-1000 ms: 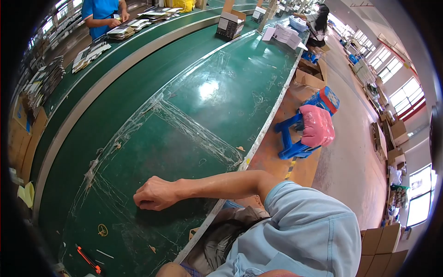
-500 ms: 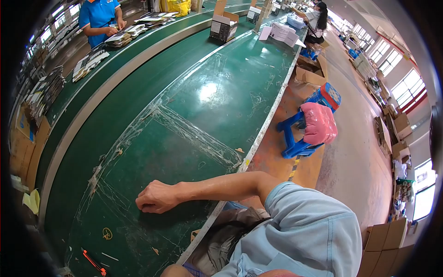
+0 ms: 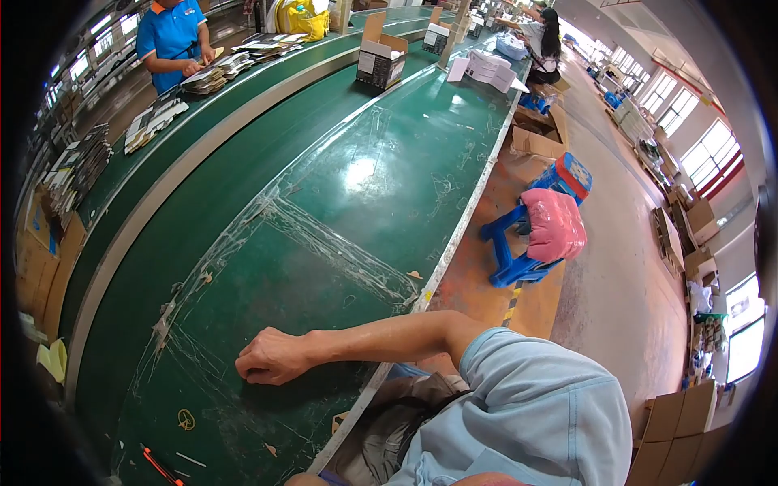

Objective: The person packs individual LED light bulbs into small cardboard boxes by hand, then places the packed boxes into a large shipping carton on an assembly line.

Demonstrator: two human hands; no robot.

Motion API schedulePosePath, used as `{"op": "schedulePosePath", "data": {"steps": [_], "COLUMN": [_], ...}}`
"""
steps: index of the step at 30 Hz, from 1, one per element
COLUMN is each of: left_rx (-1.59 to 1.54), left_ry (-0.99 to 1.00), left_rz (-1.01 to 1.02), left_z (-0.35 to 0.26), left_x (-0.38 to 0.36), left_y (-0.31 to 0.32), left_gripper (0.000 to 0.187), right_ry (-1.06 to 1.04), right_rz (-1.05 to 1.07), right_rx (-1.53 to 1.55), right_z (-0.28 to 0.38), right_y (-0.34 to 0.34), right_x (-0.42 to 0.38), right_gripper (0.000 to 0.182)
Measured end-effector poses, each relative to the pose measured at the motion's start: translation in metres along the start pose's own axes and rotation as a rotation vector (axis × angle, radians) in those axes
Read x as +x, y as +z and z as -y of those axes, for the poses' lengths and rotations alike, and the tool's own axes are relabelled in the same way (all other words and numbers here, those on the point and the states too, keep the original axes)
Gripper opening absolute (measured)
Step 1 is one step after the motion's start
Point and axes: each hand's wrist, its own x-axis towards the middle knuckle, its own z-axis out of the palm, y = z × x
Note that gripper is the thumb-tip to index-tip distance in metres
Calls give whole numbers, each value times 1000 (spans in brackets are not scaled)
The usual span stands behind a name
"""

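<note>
My right hand rests closed on the green work surface, with its fingers curled under and no object showing in it. Its forearm reaches in from the right, out of a light blue sleeve. Below and left of the hand lie a yellowish loop, an orange-red cutter and a thin white strip. My left hand is not in view. A bit of skin shows at the bottom edge, but I cannot tell which body part it is.
A co-worker in blue handles flat pieces across the raised divider. Further along stand an open carton and white printed sheets. On the right are blue stools, one with a pink cushion. Another person sits beyond.
The view has shifted slightly, so the carton and stools appear a little further left. My right hand stays closed at nearly the same place on the surface.
</note>
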Motion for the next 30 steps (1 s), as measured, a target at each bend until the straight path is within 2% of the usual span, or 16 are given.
{"op": "schedulePosePath", "data": {"steps": [6, 8, 15, 17, 21, 23, 30], "left_rx": [11, 21, 47, 53, 66, 73, 111], "left_ry": [17, 18, 32, 37, 51, 57, 72], "left_rz": [-25, -31, -63, -73, -94, -105, -140], "left_z": [4, 6, 10, 11, 12, 12, 12], "left_x": [-3, -4, -8, -9, -12, -13, -16], "left_y": [3, 3, 5, 4, 4, 4, 3], "left_gripper": [33, 33, 32, 32, 32, 32, 32], "right_ry": [3, 77, 59, -10, -2, 76, 8], "right_rz": [-3, 43, 28, -4, 4, 45, 16], "right_rx": [-4, 9, 7, 6, 5, 15, -4], "right_z": [0, 3, 1, -1, 2, 4, 1], "right_y": [-2, -2, 0, 1, -1, -3, 0], "right_x": [-1, 0, -1, -1, 0, 0, -1], "right_gripper": [10, 9, 9, 10, 9, 9, 9]}}
